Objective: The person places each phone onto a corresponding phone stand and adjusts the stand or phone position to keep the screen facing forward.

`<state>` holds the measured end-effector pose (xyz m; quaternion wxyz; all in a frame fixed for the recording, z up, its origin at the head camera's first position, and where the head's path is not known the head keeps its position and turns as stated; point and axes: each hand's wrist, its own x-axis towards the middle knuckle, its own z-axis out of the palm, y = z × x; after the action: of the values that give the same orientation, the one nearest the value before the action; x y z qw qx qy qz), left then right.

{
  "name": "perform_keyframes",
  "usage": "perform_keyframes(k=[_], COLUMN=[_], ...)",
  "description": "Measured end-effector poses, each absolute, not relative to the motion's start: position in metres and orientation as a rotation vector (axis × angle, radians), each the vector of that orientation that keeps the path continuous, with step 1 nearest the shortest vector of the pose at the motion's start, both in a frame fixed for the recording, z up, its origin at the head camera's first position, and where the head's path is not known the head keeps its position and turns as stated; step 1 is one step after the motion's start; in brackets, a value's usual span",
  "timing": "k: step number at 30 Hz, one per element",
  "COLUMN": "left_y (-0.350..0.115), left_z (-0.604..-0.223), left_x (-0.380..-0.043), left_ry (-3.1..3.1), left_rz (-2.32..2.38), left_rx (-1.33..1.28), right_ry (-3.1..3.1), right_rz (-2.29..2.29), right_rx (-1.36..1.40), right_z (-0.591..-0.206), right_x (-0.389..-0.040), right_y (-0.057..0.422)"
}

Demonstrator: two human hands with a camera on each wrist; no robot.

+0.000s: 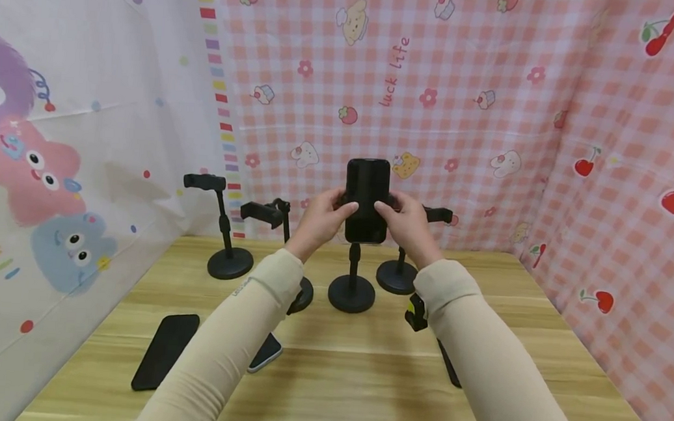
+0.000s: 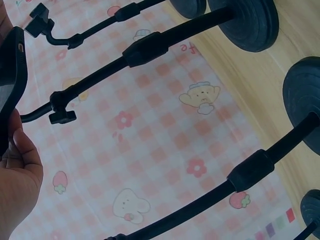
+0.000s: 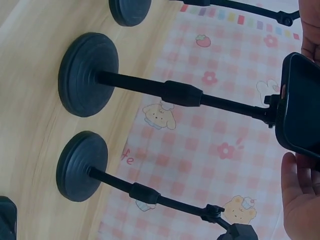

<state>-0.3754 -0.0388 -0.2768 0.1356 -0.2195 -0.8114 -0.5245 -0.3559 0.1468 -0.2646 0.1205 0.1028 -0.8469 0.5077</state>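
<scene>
A dark-screened smartphone (image 1: 367,203) stands upright at the top of the middle phone stand (image 1: 351,294), facing me. My left hand (image 1: 322,219) grips its left edge, thumb on the front and the other fingers behind. On the opposite edge my right hand (image 1: 411,227) holds it the same way. The right wrist view shows the stand's pole reaching the back of the phone (image 3: 303,107); the holder itself is mostly hidden. In the left wrist view, fingers of the left hand (image 2: 22,187) curl at the phone's edge.
Black phone stands rise at the far left (image 1: 230,263), near my left wrist (image 1: 263,213) and behind my right hand (image 1: 397,278). Phones lie on the table at left (image 1: 165,352), by the left sleeve (image 1: 266,353) and partly under the right sleeve (image 1: 449,365). A black-and-yellow piece (image 1: 416,314) is nearby.
</scene>
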Motion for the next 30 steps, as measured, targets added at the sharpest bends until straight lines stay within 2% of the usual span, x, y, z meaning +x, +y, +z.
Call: perform_keyframes(k=[18, 30], left_y=[-0.0423, -0.0413], left_z=[-0.2784, -0.2813], left_x=[-0.377, -0.3735], left_ry=[-2.339, -2.385], left_rz=[-1.462, -1.513], left_rx=[-0.612, -0.593], right_ry=[-2.439, -2.392], right_rz=[1.459, 1.72], right_rx=[0.262, 0.271], right_z=[-0.2649, -0.2646], right_x=[-0.359, -0.3596], right_y=[0.141, 0.1412])
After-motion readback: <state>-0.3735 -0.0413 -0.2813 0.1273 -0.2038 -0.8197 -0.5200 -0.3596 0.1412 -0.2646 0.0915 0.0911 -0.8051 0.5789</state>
